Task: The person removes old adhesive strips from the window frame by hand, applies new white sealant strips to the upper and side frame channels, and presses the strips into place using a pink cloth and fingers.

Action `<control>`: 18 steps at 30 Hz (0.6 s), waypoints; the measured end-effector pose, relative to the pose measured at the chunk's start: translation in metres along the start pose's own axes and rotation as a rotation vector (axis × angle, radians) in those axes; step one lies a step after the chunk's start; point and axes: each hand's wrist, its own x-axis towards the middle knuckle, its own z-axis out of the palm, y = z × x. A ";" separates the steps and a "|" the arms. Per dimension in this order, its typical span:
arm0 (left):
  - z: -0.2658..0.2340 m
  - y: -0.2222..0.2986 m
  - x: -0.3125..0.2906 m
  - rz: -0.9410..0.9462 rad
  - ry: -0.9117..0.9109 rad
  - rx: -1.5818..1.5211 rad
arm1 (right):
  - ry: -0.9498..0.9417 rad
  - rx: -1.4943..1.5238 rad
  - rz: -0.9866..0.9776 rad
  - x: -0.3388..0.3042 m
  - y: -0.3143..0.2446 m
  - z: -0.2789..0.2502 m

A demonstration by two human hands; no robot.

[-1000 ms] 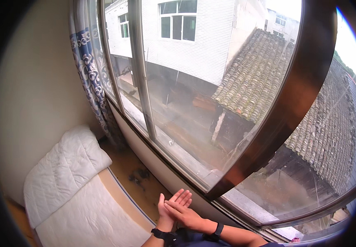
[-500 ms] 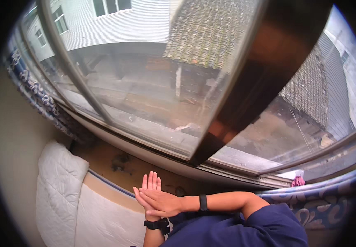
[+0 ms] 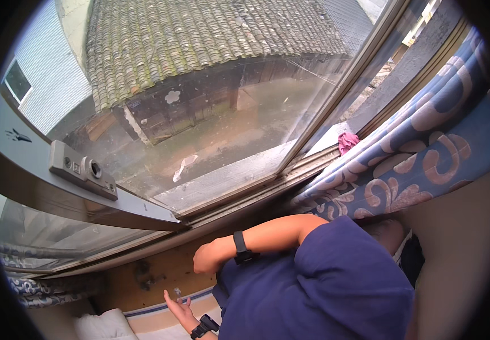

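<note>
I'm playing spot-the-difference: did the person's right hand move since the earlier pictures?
Yes. The right hand has come off the left hand and, compared with half a second ago, appears closer to the window track.

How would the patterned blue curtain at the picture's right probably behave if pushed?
The blue curtain would probably be floppy and give way easily, since it hangs in loose, curving folds. It may feel a little weighty rather than gauzy, as the cloth looks opaque. It would likely crease further, not crack, being soft fabric.
</note>
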 end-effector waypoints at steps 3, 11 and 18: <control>-0.003 -0.002 0.026 0.597 0.361 1.149 | 0.033 0.017 0.208 -0.050 0.013 0.002; 0.133 -0.001 -0.050 0.793 -0.531 1.103 | 0.809 0.545 0.634 -0.260 0.006 0.013; 0.252 0.009 -0.121 1.361 -0.436 0.916 | 1.809 -0.218 1.258 -0.346 0.015 0.026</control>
